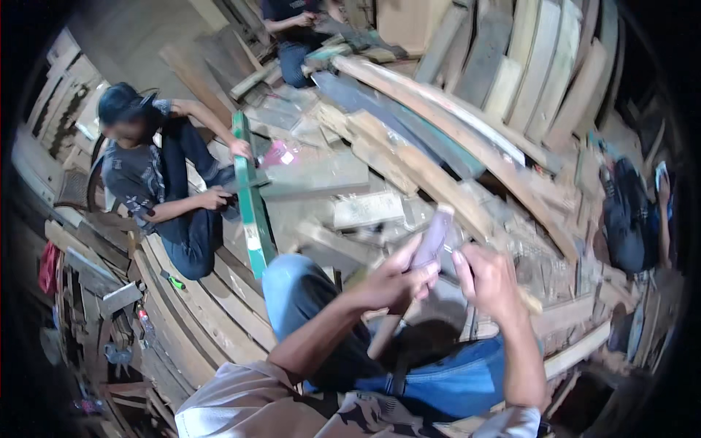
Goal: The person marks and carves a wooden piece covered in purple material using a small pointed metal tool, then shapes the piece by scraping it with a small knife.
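I sit cross-legged among wood pieces. My left hand is closed around a small purple block with a pale top end, held upright and tilted above my lap. Just right of it, my right hand is closed, thumb up, on something thin that I cannot make out, close against the block's right side. Part of a pale yellowish piece shows behind my right wrist. Under my hands, a dark area and my jeans-covered legs show, with small details blurred.
A person at left grips a green board, sitting on planks with a green-handled tool. Another person works at the back; one more is at far right. Long boards and stacked planks fill the right.
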Available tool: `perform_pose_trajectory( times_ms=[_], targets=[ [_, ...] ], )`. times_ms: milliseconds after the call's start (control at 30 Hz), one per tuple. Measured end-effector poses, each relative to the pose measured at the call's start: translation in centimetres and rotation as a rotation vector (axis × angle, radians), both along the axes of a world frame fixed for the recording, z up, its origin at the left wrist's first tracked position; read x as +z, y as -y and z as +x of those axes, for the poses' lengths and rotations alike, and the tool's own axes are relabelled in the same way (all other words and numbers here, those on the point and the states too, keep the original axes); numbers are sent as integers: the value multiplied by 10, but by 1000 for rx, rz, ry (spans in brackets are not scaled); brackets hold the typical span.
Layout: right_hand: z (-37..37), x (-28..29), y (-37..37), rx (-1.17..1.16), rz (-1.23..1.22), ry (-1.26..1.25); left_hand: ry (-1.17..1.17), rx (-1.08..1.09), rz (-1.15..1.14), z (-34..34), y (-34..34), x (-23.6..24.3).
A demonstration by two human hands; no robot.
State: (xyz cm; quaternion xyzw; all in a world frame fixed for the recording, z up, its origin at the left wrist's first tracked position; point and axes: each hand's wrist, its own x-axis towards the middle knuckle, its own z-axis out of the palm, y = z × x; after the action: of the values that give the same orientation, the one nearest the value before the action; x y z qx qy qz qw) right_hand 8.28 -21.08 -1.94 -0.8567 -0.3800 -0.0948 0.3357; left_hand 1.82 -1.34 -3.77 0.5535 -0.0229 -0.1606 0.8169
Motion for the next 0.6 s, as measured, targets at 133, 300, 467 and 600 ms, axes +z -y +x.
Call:
perform_pose_trajectory(
  times_ms=[133, 300, 467, 600],
  targets=[
    [-1, 6, 0, -4, -52, -24, 23, -44, 89, 0, -7, 3],
    [-8, 6, 4, 30, -24, -51, 54, 26, 76, 1, 3, 11],
    [-9, 2, 1, -1, -60, -54, 46, -43, 195, -2, 1, 9],
    [-11, 2, -4, -21, -128, -9, 32, -17, 161, -1, 2, 1]
  ],
)
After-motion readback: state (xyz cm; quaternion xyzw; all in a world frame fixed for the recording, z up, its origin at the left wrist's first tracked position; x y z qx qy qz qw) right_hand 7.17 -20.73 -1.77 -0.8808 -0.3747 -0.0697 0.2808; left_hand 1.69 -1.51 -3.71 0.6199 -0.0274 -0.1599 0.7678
